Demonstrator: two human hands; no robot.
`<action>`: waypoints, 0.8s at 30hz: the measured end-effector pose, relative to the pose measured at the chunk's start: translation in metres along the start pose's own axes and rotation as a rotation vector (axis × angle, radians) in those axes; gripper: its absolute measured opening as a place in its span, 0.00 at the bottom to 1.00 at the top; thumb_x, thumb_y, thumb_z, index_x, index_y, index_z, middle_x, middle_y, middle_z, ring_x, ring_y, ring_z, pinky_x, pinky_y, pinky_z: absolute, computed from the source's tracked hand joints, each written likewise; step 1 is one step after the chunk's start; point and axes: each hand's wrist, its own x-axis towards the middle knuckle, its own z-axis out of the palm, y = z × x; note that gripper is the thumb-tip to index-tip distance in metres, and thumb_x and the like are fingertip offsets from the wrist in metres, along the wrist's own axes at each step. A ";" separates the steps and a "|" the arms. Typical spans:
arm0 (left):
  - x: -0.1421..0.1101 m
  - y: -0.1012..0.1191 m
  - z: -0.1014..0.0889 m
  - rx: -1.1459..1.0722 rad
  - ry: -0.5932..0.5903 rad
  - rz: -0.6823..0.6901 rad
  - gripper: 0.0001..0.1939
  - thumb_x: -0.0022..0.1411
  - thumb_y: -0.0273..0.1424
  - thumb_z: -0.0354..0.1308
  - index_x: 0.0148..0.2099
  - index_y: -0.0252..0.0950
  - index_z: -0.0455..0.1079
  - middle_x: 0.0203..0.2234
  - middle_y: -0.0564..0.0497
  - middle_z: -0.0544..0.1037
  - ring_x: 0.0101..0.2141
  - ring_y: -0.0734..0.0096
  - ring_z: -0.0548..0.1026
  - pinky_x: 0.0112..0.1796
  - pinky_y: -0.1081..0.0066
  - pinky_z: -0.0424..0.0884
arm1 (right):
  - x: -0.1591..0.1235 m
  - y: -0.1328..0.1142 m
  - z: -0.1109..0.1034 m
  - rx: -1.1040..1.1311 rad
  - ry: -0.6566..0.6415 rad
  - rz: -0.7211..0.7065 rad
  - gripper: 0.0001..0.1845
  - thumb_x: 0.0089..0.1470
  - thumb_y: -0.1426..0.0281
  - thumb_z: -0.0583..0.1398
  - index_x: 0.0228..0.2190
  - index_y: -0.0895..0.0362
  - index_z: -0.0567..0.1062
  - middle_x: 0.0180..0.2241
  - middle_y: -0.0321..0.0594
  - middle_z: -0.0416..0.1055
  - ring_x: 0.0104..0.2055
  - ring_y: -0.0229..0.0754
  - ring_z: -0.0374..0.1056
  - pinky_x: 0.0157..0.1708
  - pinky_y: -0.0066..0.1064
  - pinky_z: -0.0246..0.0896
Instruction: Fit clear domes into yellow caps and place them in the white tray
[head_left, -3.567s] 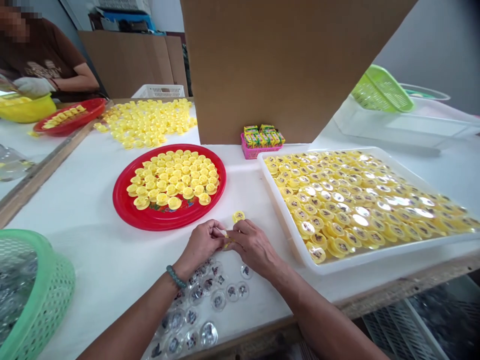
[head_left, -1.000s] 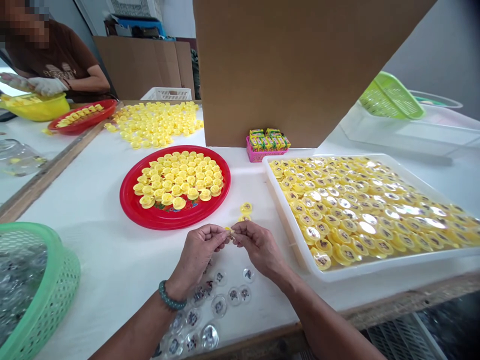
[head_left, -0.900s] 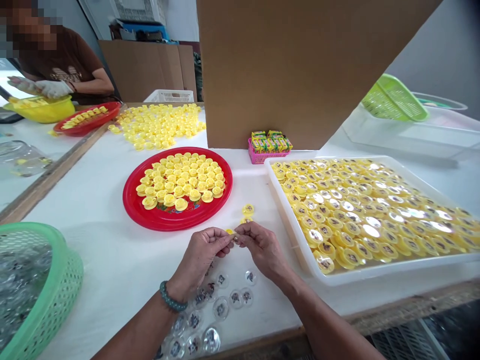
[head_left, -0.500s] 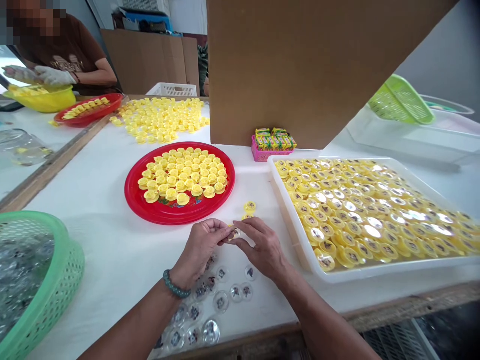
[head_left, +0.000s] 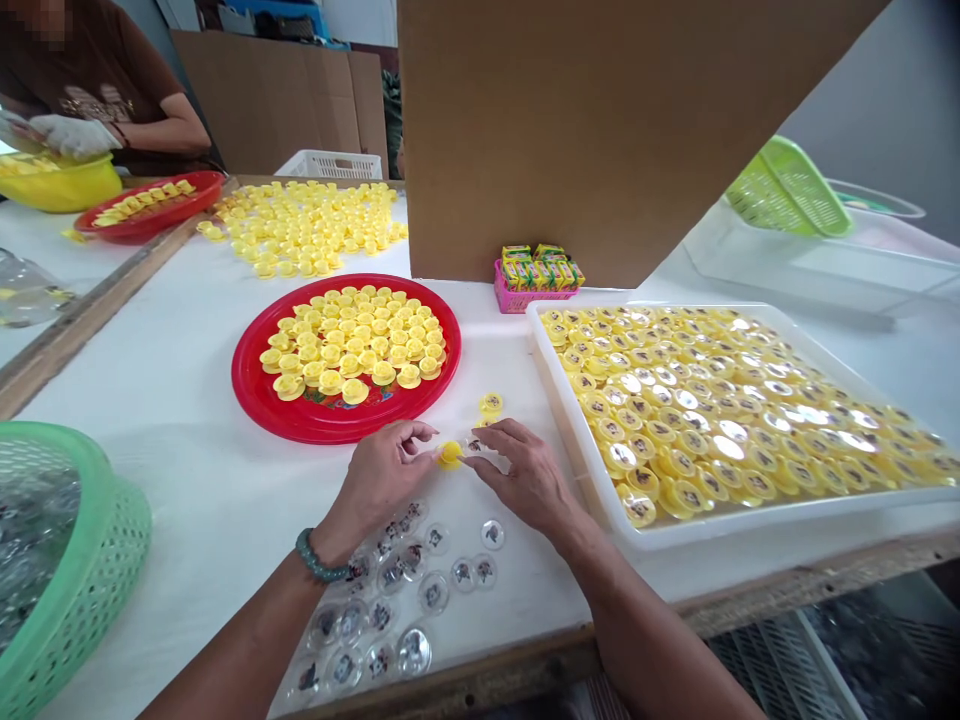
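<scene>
My left hand (head_left: 382,482) has its thumb tip at a small yellow flanged plastic piece (head_left: 450,455), its index finger curled above. My right hand (head_left: 529,475) touches the same piece with its thumb tip, and a clear printed disc (head_left: 475,446) shows between its thumb and index finger. Just beyond the fingers lies a yellow piece with a picture on top (head_left: 491,403); another is partly hidden by them. Several clear round discs with dark pictures (head_left: 433,592) are spread on the table below my hands.
A red tray (head_left: 247,400) of yellow pieces stands beyond my left hand. To the right is a white tray (head_left: 585,470) full of pictured pieces. A green basket (head_left: 112,530), a pink basket (head_left: 517,302) and a cardboard panel (head_left: 540,140) stand around. A gloved co-worker (head_left: 135,110) sits far left.
My hands have drawn slightly apart from their close pinch, and a yellow piece now shows between them. The whole view has shifted a little.
</scene>
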 end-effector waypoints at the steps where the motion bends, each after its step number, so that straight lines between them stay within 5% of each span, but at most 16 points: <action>1: 0.001 -0.004 -0.001 0.093 -0.015 0.033 0.14 0.51 0.33 0.61 0.42 0.36 0.72 0.29 0.50 0.74 0.27 0.67 0.69 0.30 0.69 0.64 | 0.000 0.002 0.000 -0.011 -0.031 0.013 0.13 0.53 0.67 0.61 0.41 0.56 0.73 0.37 0.42 0.71 0.36 0.41 0.68 0.36 0.31 0.65; 8: 0.011 -0.024 0.013 0.065 -0.164 0.228 0.16 0.51 0.19 0.53 0.41 0.37 0.73 0.34 0.51 0.75 0.31 0.68 0.71 0.33 0.71 0.67 | 0.003 0.001 0.004 -0.068 -0.205 -0.028 0.12 0.56 0.71 0.58 0.43 0.57 0.71 0.39 0.44 0.70 0.41 0.43 0.67 0.40 0.31 0.62; 19: 0.015 -0.030 0.021 -0.052 -0.163 0.239 0.13 0.54 0.23 0.53 0.39 0.39 0.76 0.35 0.50 0.77 0.37 0.65 0.74 0.40 0.69 0.69 | 0.003 0.002 0.009 -0.085 -0.233 -0.028 0.12 0.55 0.74 0.58 0.42 0.59 0.73 0.38 0.44 0.71 0.40 0.42 0.67 0.40 0.30 0.61; 24: 0.015 -0.025 0.022 -0.054 -0.142 0.193 0.12 0.53 0.25 0.53 0.36 0.39 0.76 0.33 0.51 0.78 0.35 0.64 0.74 0.40 0.68 0.69 | 0.006 0.000 0.009 -0.101 -0.249 -0.019 0.05 0.52 0.75 0.60 0.34 0.58 0.76 0.31 0.41 0.71 0.35 0.40 0.67 0.35 0.27 0.60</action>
